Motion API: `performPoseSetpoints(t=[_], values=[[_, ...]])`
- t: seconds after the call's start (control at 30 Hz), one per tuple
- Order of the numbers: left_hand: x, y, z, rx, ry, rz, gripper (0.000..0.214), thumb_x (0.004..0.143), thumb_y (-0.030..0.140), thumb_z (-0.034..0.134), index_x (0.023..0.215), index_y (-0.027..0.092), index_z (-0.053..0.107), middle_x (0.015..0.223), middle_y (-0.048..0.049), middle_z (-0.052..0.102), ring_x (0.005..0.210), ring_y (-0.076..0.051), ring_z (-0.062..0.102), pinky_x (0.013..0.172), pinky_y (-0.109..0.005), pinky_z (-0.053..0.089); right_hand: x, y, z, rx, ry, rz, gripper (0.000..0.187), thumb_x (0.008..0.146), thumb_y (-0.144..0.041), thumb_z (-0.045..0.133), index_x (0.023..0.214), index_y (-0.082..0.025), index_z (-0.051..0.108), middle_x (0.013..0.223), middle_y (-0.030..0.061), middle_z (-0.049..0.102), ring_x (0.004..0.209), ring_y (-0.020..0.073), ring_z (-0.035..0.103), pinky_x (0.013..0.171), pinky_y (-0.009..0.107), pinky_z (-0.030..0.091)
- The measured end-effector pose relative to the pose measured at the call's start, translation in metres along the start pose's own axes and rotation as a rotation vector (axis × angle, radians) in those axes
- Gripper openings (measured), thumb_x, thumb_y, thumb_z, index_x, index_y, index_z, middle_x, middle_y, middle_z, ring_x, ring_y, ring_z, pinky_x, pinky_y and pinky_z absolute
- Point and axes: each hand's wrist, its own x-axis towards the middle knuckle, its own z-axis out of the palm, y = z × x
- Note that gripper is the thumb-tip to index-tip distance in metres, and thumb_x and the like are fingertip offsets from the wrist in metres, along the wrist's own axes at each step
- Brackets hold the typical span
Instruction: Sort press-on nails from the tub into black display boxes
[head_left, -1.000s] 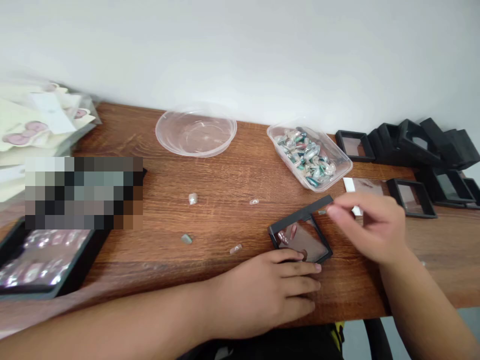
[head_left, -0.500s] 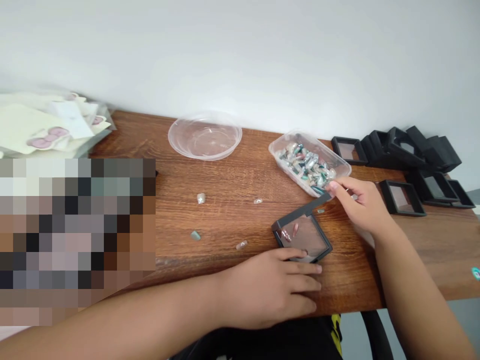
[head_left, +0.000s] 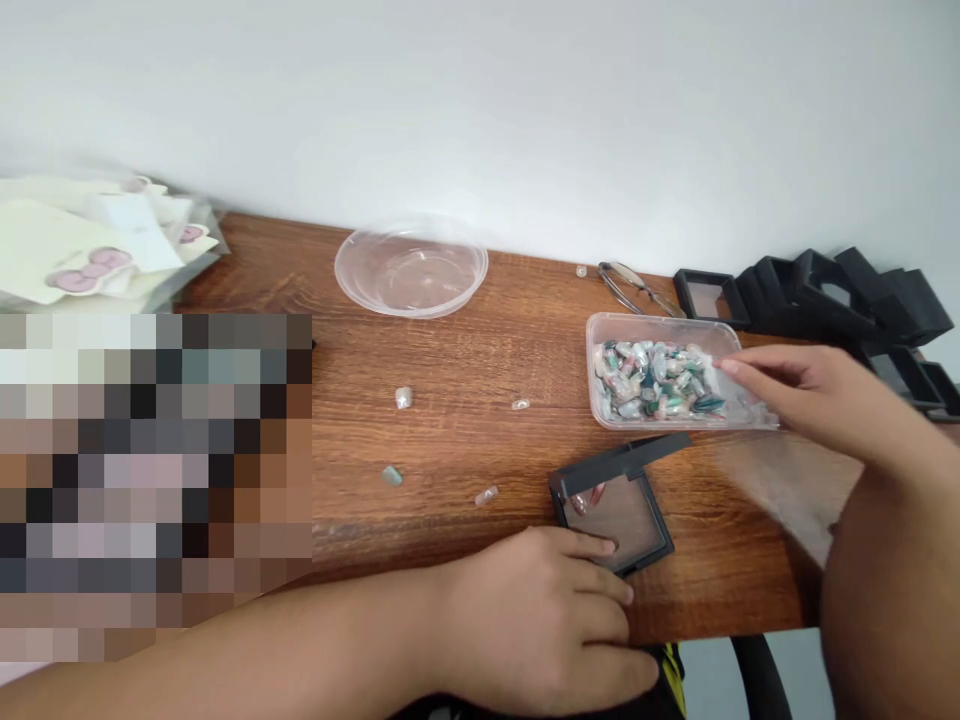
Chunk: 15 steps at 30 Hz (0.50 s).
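My left hand (head_left: 525, 620) lies over the table's front edge, fingers stretched out. Its index fingertip rests on a small black-framed display case (head_left: 634, 505) with a see-through film window. Reddish-brown pieces like false nails (head_left: 579, 503) lie at the case's upper left. A black strip (head_left: 622, 460) stands out along its far edge, its right end free. My right hand (head_left: 810, 390) is pinched at the right end of a clear plastic tub (head_left: 600, 400), which is full of shiny teal, white and pink false nails (head_left: 660, 370).
A round clear container (head_left: 345, 275) stands near the wall. Several loose nails, among them a green one (head_left: 391, 475), are scattered left of the case. Glasses (head_left: 637, 285) lie behind the tub. Black frames (head_left: 825, 290) are piled at right; bagged cards (head_left: 90, 240) lie far left.
My right hand has left the black strip and moved right to the tub. The tub has turned and shifted right and nearer, uncovering the glasses. My left hand stays on the case.
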Motion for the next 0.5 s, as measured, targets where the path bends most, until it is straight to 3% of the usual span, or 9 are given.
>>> performPoseSetpoints(t=[0.03, 0.1, 0.17, 0.3, 0.4, 0.5], values=[[0.000, 0.000, -0.001, -0.006, 0.000, 0.000, 0.012, 0.100, 0.020, 0.056, 0.098, 0.021, 0.068, 0.076, 0.0070, 0.072, 0.089, -0.014, 0.071, 0.095, -0.032, 0.055, 0.002, -0.004, -0.006, -0.079, -0.017, 0.027, 0.037, 0.091, -0.056, 0.059, 0.094, -0.026, 0.079, 0.091, 0.0035, 0.078, 0.080, 0.0237, 0.070, 0.063, 0.031, 0.047], [-0.001, 0.000, -0.002, -0.018, -0.023, -0.001, 0.012, 0.100, 0.021, 0.057, 0.098, 0.021, 0.069, 0.074, 0.0065, 0.071, 0.089, -0.015, 0.071, 0.097, -0.033, 0.055, 0.009, -0.015, -0.014, -0.232, 0.064, 0.036, 0.034, 0.090, -0.055, 0.059, 0.096, -0.028, 0.079, 0.080, 0.0033, 0.077, 0.069, 0.0222, 0.067, 0.058, 0.032, 0.043], [-0.003, 0.000, -0.002, -0.041, -0.066, -0.003, 0.011, 0.099, 0.022, 0.058, 0.102, 0.021, 0.069, 0.075, 0.0059, 0.071, 0.089, -0.016, 0.070, 0.100, -0.035, 0.054, 0.020, -0.028, -0.012, -0.294, 0.088, -0.090, 0.028, 0.088, -0.050, 0.062, 0.095, -0.030, 0.080, 0.068, 0.0020, 0.072, 0.057, 0.0190, 0.060, 0.053, 0.031, 0.037], [-0.010, 0.001, -0.001, -0.139, -0.127, -0.038, 0.012, 0.097, 0.018, 0.059, 0.104, 0.019, 0.069, 0.081, 0.0030, 0.073, 0.090, -0.015, 0.070, 0.108, -0.034, 0.050, 0.045, -0.046, 0.011, -0.256, -0.107, -0.431, 0.018, 0.087, -0.034, 0.064, 0.094, -0.031, 0.080, 0.082, -0.0003, 0.075, 0.068, 0.0168, 0.063, 0.059, 0.029, 0.041], [-0.014, 0.002, -0.001, -0.179, -0.167, -0.101, 0.007, 0.092, 0.013, 0.062, 0.091, 0.018, 0.068, 0.090, 0.0004, 0.075, 0.092, -0.012, 0.070, 0.115, -0.029, 0.043, 0.057, -0.048, 0.026, -0.379, -0.154, -0.494, 0.019, 0.087, -0.027, 0.064, 0.096, -0.032, 0.080, 0.082, -0.0025, 0.076, 0.064, 0.0154, 0.062, 0.057, 0.028, 0.038], [-0.015, 0.003, -0.002, -0.224, -0.212, -0.173, 0.006, 0.090, 0.011, 0.064, 0.090, 0.017, 0.066, 0.098, 0.0000, 0.076, 0.094, -0.009, 0.070, 0.120, -0.023, 0.036, 0.062, -0.046, 0.032, -0.412, -0.165, -0.518, 0.022, 0.087, -0.025, 0.062, 0.099, -0.032, 0.079, 0.088, -0.0030, 0.077, 0.067, 0.0157, 0.063, 0.058, 0.028, 0.038]])
